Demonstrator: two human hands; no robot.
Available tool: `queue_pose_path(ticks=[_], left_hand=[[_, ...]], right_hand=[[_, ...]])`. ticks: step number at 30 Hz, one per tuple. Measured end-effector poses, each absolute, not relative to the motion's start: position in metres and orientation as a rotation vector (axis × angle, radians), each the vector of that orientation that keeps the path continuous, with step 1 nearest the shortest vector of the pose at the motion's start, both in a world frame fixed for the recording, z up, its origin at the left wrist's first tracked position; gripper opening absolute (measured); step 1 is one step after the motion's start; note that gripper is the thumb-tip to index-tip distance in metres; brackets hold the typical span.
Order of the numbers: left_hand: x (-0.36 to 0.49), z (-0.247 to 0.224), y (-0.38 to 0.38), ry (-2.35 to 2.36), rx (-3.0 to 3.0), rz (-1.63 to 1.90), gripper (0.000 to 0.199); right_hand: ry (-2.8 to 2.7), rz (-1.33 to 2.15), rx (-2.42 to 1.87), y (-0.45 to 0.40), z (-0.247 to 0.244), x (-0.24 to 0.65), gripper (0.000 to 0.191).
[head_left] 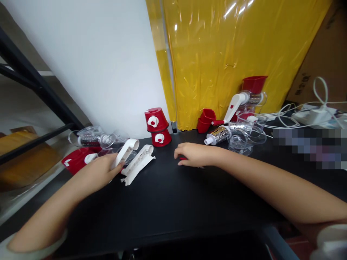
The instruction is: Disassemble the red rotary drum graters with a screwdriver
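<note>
My left hand [101, 168] is closed around a white crank handle [127, 150], its round end pointing away from me. Just to the right of it a second white handle [138, 164] lies on the table, with a ragged white strip along its edge. My right hand [195, 154] is low over the table's middle, fingers curled about a small red thing [183, 158]; most of that thing is hidden under the palm. Two red bases with white knobs [158, 128] are stacked behind, between my hands.
At left lie a red grater body [77, 160] and clear plastic parts [93, 133]. On the right are a metal grating drum [218, 135], a red hopper [206, 120], and an assembled rotary grater [253, 86]. White cables [284, 115] tangle farther right. A black rack [35, 83] borders the left.
</note>
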State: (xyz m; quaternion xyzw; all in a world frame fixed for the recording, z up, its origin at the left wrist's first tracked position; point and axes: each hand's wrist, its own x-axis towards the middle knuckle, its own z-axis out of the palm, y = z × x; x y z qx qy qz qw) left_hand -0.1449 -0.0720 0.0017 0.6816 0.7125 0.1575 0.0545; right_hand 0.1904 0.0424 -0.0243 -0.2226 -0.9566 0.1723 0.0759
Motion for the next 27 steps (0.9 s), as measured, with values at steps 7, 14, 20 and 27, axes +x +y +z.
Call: queue_pose_path(ticks=[7, 14, 20, 27], left_hand=[[-0.158, -0.016, -0.055, 2.400, 2.135, -0.094, 0.045], [-0.157, -0.015, -0.041, 2.400, 2.139, -0.111, 0.046], [-0.157, -0.016, -0.035, 2.362, 2.165, -0.096, 0.045], [-0.151, -0.012, -0.039, 2.362, 2.131, -0.048, 0.059]], right_hand=[[-2.979, 0.509, -0.772, 0.046, -0.038, 0.190, 0.008], [-3.024, 0.567, -0.807, 0.044, -0.032, 0.193, 0.010], [-3.017, 0.579, -0.830, 0.039, -0.025, 0.194, 0.011], [-3.010, 0.554, -0.795, 0.042, -0.027, 0.193, 0.015]])
